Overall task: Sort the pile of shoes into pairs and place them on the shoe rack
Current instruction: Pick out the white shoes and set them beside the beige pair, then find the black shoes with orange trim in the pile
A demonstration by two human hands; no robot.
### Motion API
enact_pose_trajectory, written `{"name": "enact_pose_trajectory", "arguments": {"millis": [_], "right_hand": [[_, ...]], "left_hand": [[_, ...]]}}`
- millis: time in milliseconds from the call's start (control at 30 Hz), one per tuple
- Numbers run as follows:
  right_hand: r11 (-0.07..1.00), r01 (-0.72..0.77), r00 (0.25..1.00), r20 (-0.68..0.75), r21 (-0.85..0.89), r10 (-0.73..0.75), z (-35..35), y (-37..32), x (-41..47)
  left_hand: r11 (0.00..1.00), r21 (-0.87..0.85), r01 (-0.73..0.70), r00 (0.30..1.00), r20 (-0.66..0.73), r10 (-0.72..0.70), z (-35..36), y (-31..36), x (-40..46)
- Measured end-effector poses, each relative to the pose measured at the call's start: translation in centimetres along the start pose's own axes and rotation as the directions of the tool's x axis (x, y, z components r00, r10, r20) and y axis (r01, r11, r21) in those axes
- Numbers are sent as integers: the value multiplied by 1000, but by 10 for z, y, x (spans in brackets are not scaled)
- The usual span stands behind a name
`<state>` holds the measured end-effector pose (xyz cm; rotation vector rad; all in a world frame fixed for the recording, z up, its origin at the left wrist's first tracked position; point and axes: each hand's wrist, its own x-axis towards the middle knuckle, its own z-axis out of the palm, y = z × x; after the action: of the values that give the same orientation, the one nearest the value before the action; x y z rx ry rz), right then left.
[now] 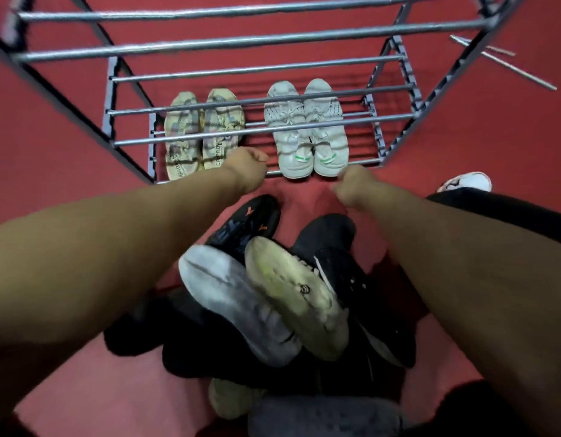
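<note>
Red carpet covers the floor, and a grey metal shoe rack of thin bars stands on it, seen from above. On its lowest tier two pairs sit side by side, toes pointing away: a yellowish patterned pair on the left and a white pair with green marks at the heel on the right.

Both bare arms reach out toward the front rail of that tier. The left hand is curled into a loose fist just at the heel of the yellowish pair; I cannot tell whether it holds anything. The right hand is also curled, fingers bent down, just in front of the white pair's heels, and it looks to have nothing in it.

Nearer the person lies the unsorted pile of shoes: mostly black ones, a black shoe with orange marks, and two pale soles turned upward. A white shoe lies apart on the right. Two loose metal rods lie on the carpet beyond the rack.
</note>
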<state>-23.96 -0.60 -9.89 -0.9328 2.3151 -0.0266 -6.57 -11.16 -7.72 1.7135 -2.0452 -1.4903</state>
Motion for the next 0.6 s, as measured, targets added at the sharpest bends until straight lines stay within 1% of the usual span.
{"name": "enact_pose_trajectory", "arguments": {"millis": [67,133,200,267,367,400,467,533,600], "right_hand": [[995,94,995,25,10,-94,3,-1,-25],[977,188,980,44,100,-193,9,-3,-57],[946,249,959,85,206,-271,16,-8,-92],[926,266,937,154,267,-313,32,-12,-127],[933,229,935,203,276,-290,75,-6,-166],[950,211,936,234,230,-264,88,-5,-175],[975,221,934,283,13,-215,110,-6,-184],[954,255,952,217,-161,-217,116,-9,-189],[933,247,962,182,-264,-203,112,-10,-190]], "left_hand": [[994,71,-80,997,4,80,-13,1,-24],[975,178,-129,991,54,121,-25,-2,-56],[948,259,-184,981,110,161,-34,-5,-88],[935,296,-194,977,145,157,-36,-17,-114],[949,277,-153,975,196,100,-27,-47,-142],[950,275,-148,974,207,92,-24,-57,-149],[943,302,-135,976,207,74,-21,-76,-163],[929,352,-113,976,216,36,-19,-91,-174],[908,418,-39,975,216,-57,-16,-105,-180]]}}
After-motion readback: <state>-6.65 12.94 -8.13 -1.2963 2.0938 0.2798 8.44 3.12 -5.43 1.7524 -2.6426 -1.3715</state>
